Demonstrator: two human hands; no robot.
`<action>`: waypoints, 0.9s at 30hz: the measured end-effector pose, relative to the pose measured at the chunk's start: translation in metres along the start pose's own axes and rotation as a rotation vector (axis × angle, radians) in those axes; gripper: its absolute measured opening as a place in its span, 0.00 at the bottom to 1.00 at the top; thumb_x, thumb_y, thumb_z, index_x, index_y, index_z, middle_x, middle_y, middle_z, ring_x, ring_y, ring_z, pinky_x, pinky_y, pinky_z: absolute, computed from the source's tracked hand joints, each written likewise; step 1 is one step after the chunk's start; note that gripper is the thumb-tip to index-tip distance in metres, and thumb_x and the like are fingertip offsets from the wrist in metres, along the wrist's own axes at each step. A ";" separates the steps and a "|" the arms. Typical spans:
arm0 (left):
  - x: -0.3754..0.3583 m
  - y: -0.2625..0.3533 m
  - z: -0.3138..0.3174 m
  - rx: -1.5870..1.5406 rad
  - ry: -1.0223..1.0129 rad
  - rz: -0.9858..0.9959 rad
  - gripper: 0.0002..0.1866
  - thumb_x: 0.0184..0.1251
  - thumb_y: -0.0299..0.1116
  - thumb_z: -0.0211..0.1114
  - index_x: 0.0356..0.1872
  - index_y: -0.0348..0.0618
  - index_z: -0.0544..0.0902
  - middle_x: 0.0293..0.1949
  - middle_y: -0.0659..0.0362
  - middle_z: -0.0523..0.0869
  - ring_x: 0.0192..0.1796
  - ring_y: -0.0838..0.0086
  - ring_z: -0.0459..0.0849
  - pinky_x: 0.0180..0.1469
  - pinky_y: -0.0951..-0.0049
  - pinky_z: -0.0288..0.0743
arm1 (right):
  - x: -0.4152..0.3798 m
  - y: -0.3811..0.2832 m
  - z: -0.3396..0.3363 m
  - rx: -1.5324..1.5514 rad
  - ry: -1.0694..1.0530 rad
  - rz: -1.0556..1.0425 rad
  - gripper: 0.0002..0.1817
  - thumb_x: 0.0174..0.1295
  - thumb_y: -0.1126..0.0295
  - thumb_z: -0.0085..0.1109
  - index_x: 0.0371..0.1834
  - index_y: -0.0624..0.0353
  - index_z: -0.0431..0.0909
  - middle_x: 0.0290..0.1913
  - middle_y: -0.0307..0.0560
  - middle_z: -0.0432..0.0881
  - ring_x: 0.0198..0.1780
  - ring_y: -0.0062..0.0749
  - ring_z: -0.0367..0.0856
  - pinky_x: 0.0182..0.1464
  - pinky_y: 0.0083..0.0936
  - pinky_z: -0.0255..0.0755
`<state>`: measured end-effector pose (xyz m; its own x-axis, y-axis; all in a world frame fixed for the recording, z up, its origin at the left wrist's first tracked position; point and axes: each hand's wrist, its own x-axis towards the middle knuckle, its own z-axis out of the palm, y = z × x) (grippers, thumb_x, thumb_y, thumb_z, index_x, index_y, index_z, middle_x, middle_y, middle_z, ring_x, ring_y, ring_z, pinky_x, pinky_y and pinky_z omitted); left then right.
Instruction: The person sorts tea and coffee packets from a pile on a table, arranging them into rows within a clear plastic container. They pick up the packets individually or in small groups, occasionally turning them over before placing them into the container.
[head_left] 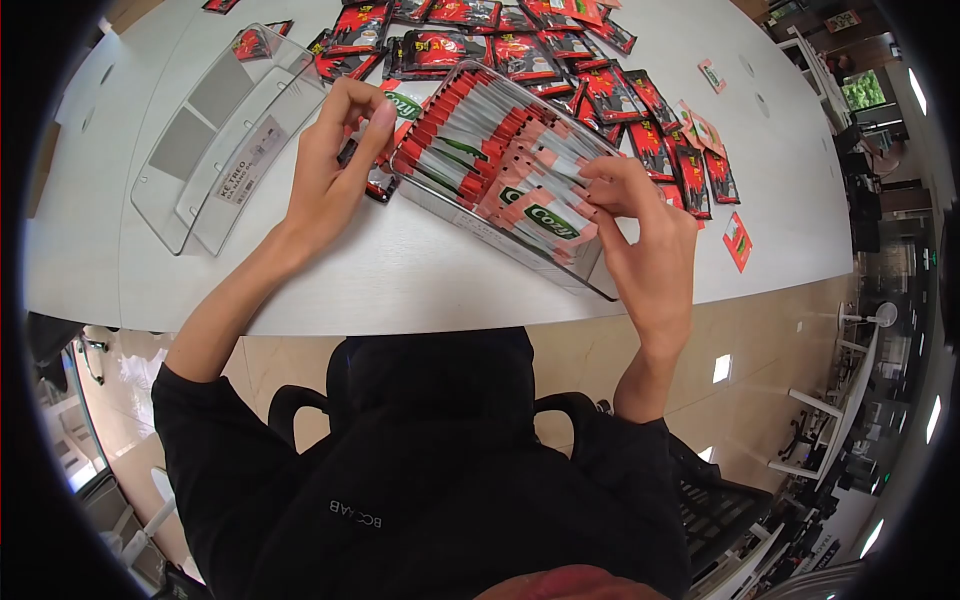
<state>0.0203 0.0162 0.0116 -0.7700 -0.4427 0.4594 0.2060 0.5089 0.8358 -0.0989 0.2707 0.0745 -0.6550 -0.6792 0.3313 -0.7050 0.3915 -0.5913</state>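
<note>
A clear plastic box (480, 222) sits at an angle on the table, with a row of red, white and green sachets (455, 145) standing packed in its left part. Towards its right end, pink and white sachets marked "Cozy" (560, 222) lean over at a slant. My right hand (648, 240) has thumb and fingers pinched at the edge of these leaning sachets. Just off the box's left end, my left hand (340, 150) is curled, thumb and index close together. A similar sachet (403, 105) shows right by those fingertips; whether they grip it is hidden.
Many red and black packets (525, 58) are heaped behind the box and to its right. A second clear plastic holder (215, 130) with a printed label stands at the left. Loose sachets (738, 243) lie at the right. The table's front edge (420, 328) runs before my chair.
</note>
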 end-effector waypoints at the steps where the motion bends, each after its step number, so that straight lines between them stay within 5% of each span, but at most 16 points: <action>1: 0.000 0.002 0.000 -0.015 -0.008 0.003 0.08 0.80 0.34 0.56 0.43 0.39 0.74 0.30 0.63 0.78 0.33 0.82 0.72 0.40 0.78 0.66 | 0.000 0.001 -0.002 0.002 0.000 -0.006 0.15 0.54 0.87 0.67 0.45 0.62 0.80 0.37 0.47 0.90 0.40 0.32 0.91 0.43 0.23 0.82; 5: -0.001 0.003 0.002 -0.056 0.002 -0.009 0.08 0.80 0.33 0.56 0.44 0.38 0.73 0.30 0.62 0.78 0.32 0.83 0.73 0.36 0.80 0.68 | -0.002 0.006 -0.009 -0.017 0.121 -0.085 0.15 0.52 0.85 0.70 0.43 0.61 0.83 0.38 0.46 0.89 0.37 0.34 0.88 0.41 0.25 0.79; 7: -0.002 0.004 0.001 -0.046 -0.005 -0.020 0.08 0.80 0.33 0.57 0.45 0.38 0.73 0.30 0.62 0.78 0.32 0.83 0.72 0.36 0.80 0.67 | -0.003 0.003 -0.013 -0.303 0.220 -0.146 0.15 0.52 0.82 0.72 0.43 0.59 0.83 0.38 0.41 0.89 0.39 0.31 0.85 0.45 0.29 0.74; 13: -0.002 0.004 0.002 -0.012 -0.032 -0.006 0.09 0.80 0.34 0.57 0.46 0.38 0.73 0.30 0.62 0.77 0.32 0.84 0.72 0.34 0.80 0.67 | -0.003 0.008 -0.005 -0.282 0.185 -0.124 0.16 0.51 0.77 0.72 0.43 0.52 0.83 0.32 0.31 0.87 0.40 0.28 0.81 0.51 0.30 0.63; 26: -0.003 0.005 0.003 -0.068 -0.041 -0.033 0.09 0.80 0.34 0.56 0.47 0.38 0.72 0.30 0.62 0.78 0.31 0.84 0.73 0.33 0.80 0.69 | 0.022 0.004 -0.008 -0.135 0.224 -0.152 0.10 0.54 0.78 0.70 0.39 0.53 0.85 0.31 0.32 0.87 0.39 0.31 0.79 0.47 0.29 0.67; 27: -0.002 0.005 0.003 -0.071 -0.047 -0.033 0.09 0.80 0.34 0.56 0.47 0.38 0.72 0.30 0.62 0.78 0.31 0.84 0.73 0.33 0.80 0.69 | 0.030 0.005 -0.004 -0.164 0.201 -0.276 0.10 0.54 0.77 0.70 0.39 0.53 0.86 0.32 0.32 0.88 0.40 0.31 0.78 0.47 0.30 0.67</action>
<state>0.0211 0.0220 0.0134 -0.8042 -0.4224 0.4181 0.2209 0.4407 0.8701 -0.1232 0.2547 0.0843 -0.4633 -0.6441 0.6086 -0.8858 0.3162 -0.3396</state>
